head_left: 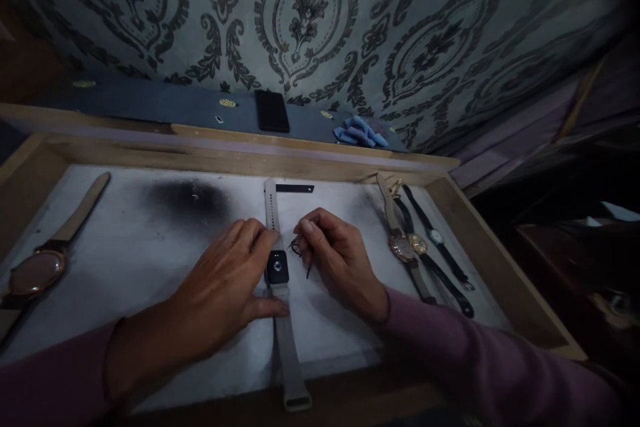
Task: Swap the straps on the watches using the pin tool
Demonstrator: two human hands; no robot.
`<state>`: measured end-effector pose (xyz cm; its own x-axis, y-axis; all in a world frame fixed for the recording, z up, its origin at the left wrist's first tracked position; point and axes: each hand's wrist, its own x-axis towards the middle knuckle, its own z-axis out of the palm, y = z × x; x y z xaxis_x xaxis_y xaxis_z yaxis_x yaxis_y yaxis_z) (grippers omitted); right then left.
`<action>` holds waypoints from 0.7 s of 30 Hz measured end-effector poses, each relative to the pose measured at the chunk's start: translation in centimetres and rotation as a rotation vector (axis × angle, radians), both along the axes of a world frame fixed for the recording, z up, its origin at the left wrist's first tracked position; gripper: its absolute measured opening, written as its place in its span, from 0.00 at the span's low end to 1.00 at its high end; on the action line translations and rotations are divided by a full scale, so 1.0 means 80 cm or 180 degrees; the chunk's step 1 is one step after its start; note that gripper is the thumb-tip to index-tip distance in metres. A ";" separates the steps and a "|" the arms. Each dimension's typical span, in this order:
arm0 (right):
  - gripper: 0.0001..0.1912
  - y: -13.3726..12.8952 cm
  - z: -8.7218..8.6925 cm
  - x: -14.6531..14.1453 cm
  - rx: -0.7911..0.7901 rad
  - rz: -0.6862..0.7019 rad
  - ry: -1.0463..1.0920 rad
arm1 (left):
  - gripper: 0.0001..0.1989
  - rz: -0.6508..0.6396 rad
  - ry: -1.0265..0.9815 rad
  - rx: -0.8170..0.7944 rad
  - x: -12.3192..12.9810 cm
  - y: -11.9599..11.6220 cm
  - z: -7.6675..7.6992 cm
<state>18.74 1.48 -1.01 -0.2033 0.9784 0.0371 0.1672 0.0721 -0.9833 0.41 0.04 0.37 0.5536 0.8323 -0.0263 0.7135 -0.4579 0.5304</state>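
Observation:
A smartwatch [277, 267] lies face down in a shallow wooden drawer [210, 155], its sensor side up and its pale strap [290, 353] stretched out lengthwise. My left hand [220, 287] rests over the watch from the left, with fingers at the upper edge of its case and the thumb at the lower edge, gripping it. Just right of the watch, my right hand [335, 257] pinches a small, thin dark item [296, 247] between thumb and fingers; its exact shape is hard to make out. A flat black strip [295, 188] lies beside the strap's top end.
A large watch [37, 272] lies at the left. On the right are three watches, a large one [403, 248], a gold-faced one [418, 243] and a small one [437, 237]. Behind the drawer sit a black phone [272, 111] and a crumpled blue cloth [360, 131].

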 end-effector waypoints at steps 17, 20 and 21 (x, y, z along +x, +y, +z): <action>0.13 0.001 -0.018 0.000 0.0237 0.0237 -0.0243 | 0.25 -0.0064 0.0120 0.0006 0.002 0.003 0.002; 0.13 0.000 -0.017 0.000 0.0368 0.0260 -0.0378 | 0.24 -0.0061 0.0152 -0.0054 0.003 0.004 0.004; 0.12 0.000 -0.017 0.000 0.0396 0.0257 -0.0414 | 0.24 -0.0060 0.0159 -0.0072 0.003 0.004 0.004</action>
<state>18.70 1.48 -2.37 -0.2921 0.9482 0.1251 0.2809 0.2101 -0.9364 0.62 0.36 0.73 0.5667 0.8207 -0.0730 0.7307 -0.4597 0.5048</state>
